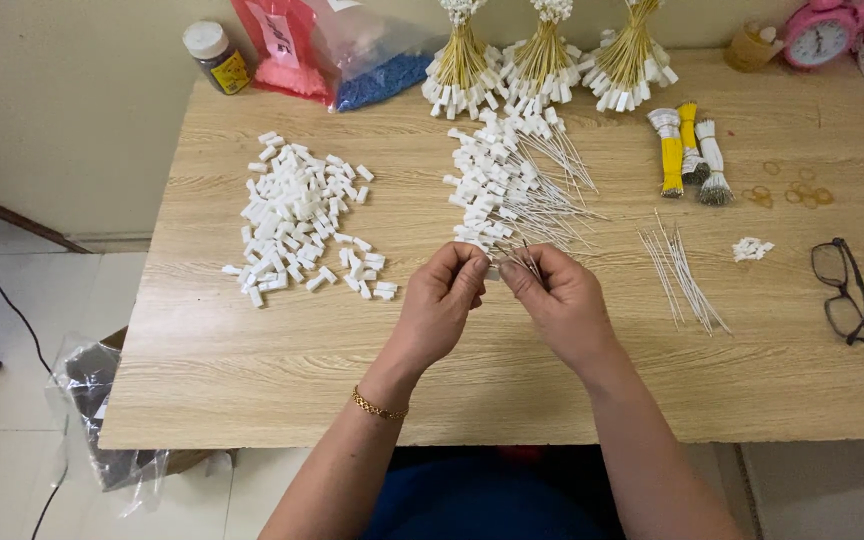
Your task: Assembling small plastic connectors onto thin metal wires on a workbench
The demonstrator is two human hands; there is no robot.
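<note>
Head view: thin wires (525,259) pinched between left hand (439,303) and right hand (559,300).

Place: a home set up for hand assembly piecework.
Surface: a small wood-grain desk (252,370) pushed against a plain wall, on a pale tiled floor (12,420).
Work stock: a heap of small white plastic caps (297,215), loose thin wires (682,272), tied bundles of finished pieces (547,55).
Household signs: a pink alarm clock (820,35), black eyeglasses (842,290), rubber bands (797,192), plastic bags (352,50).
</note>
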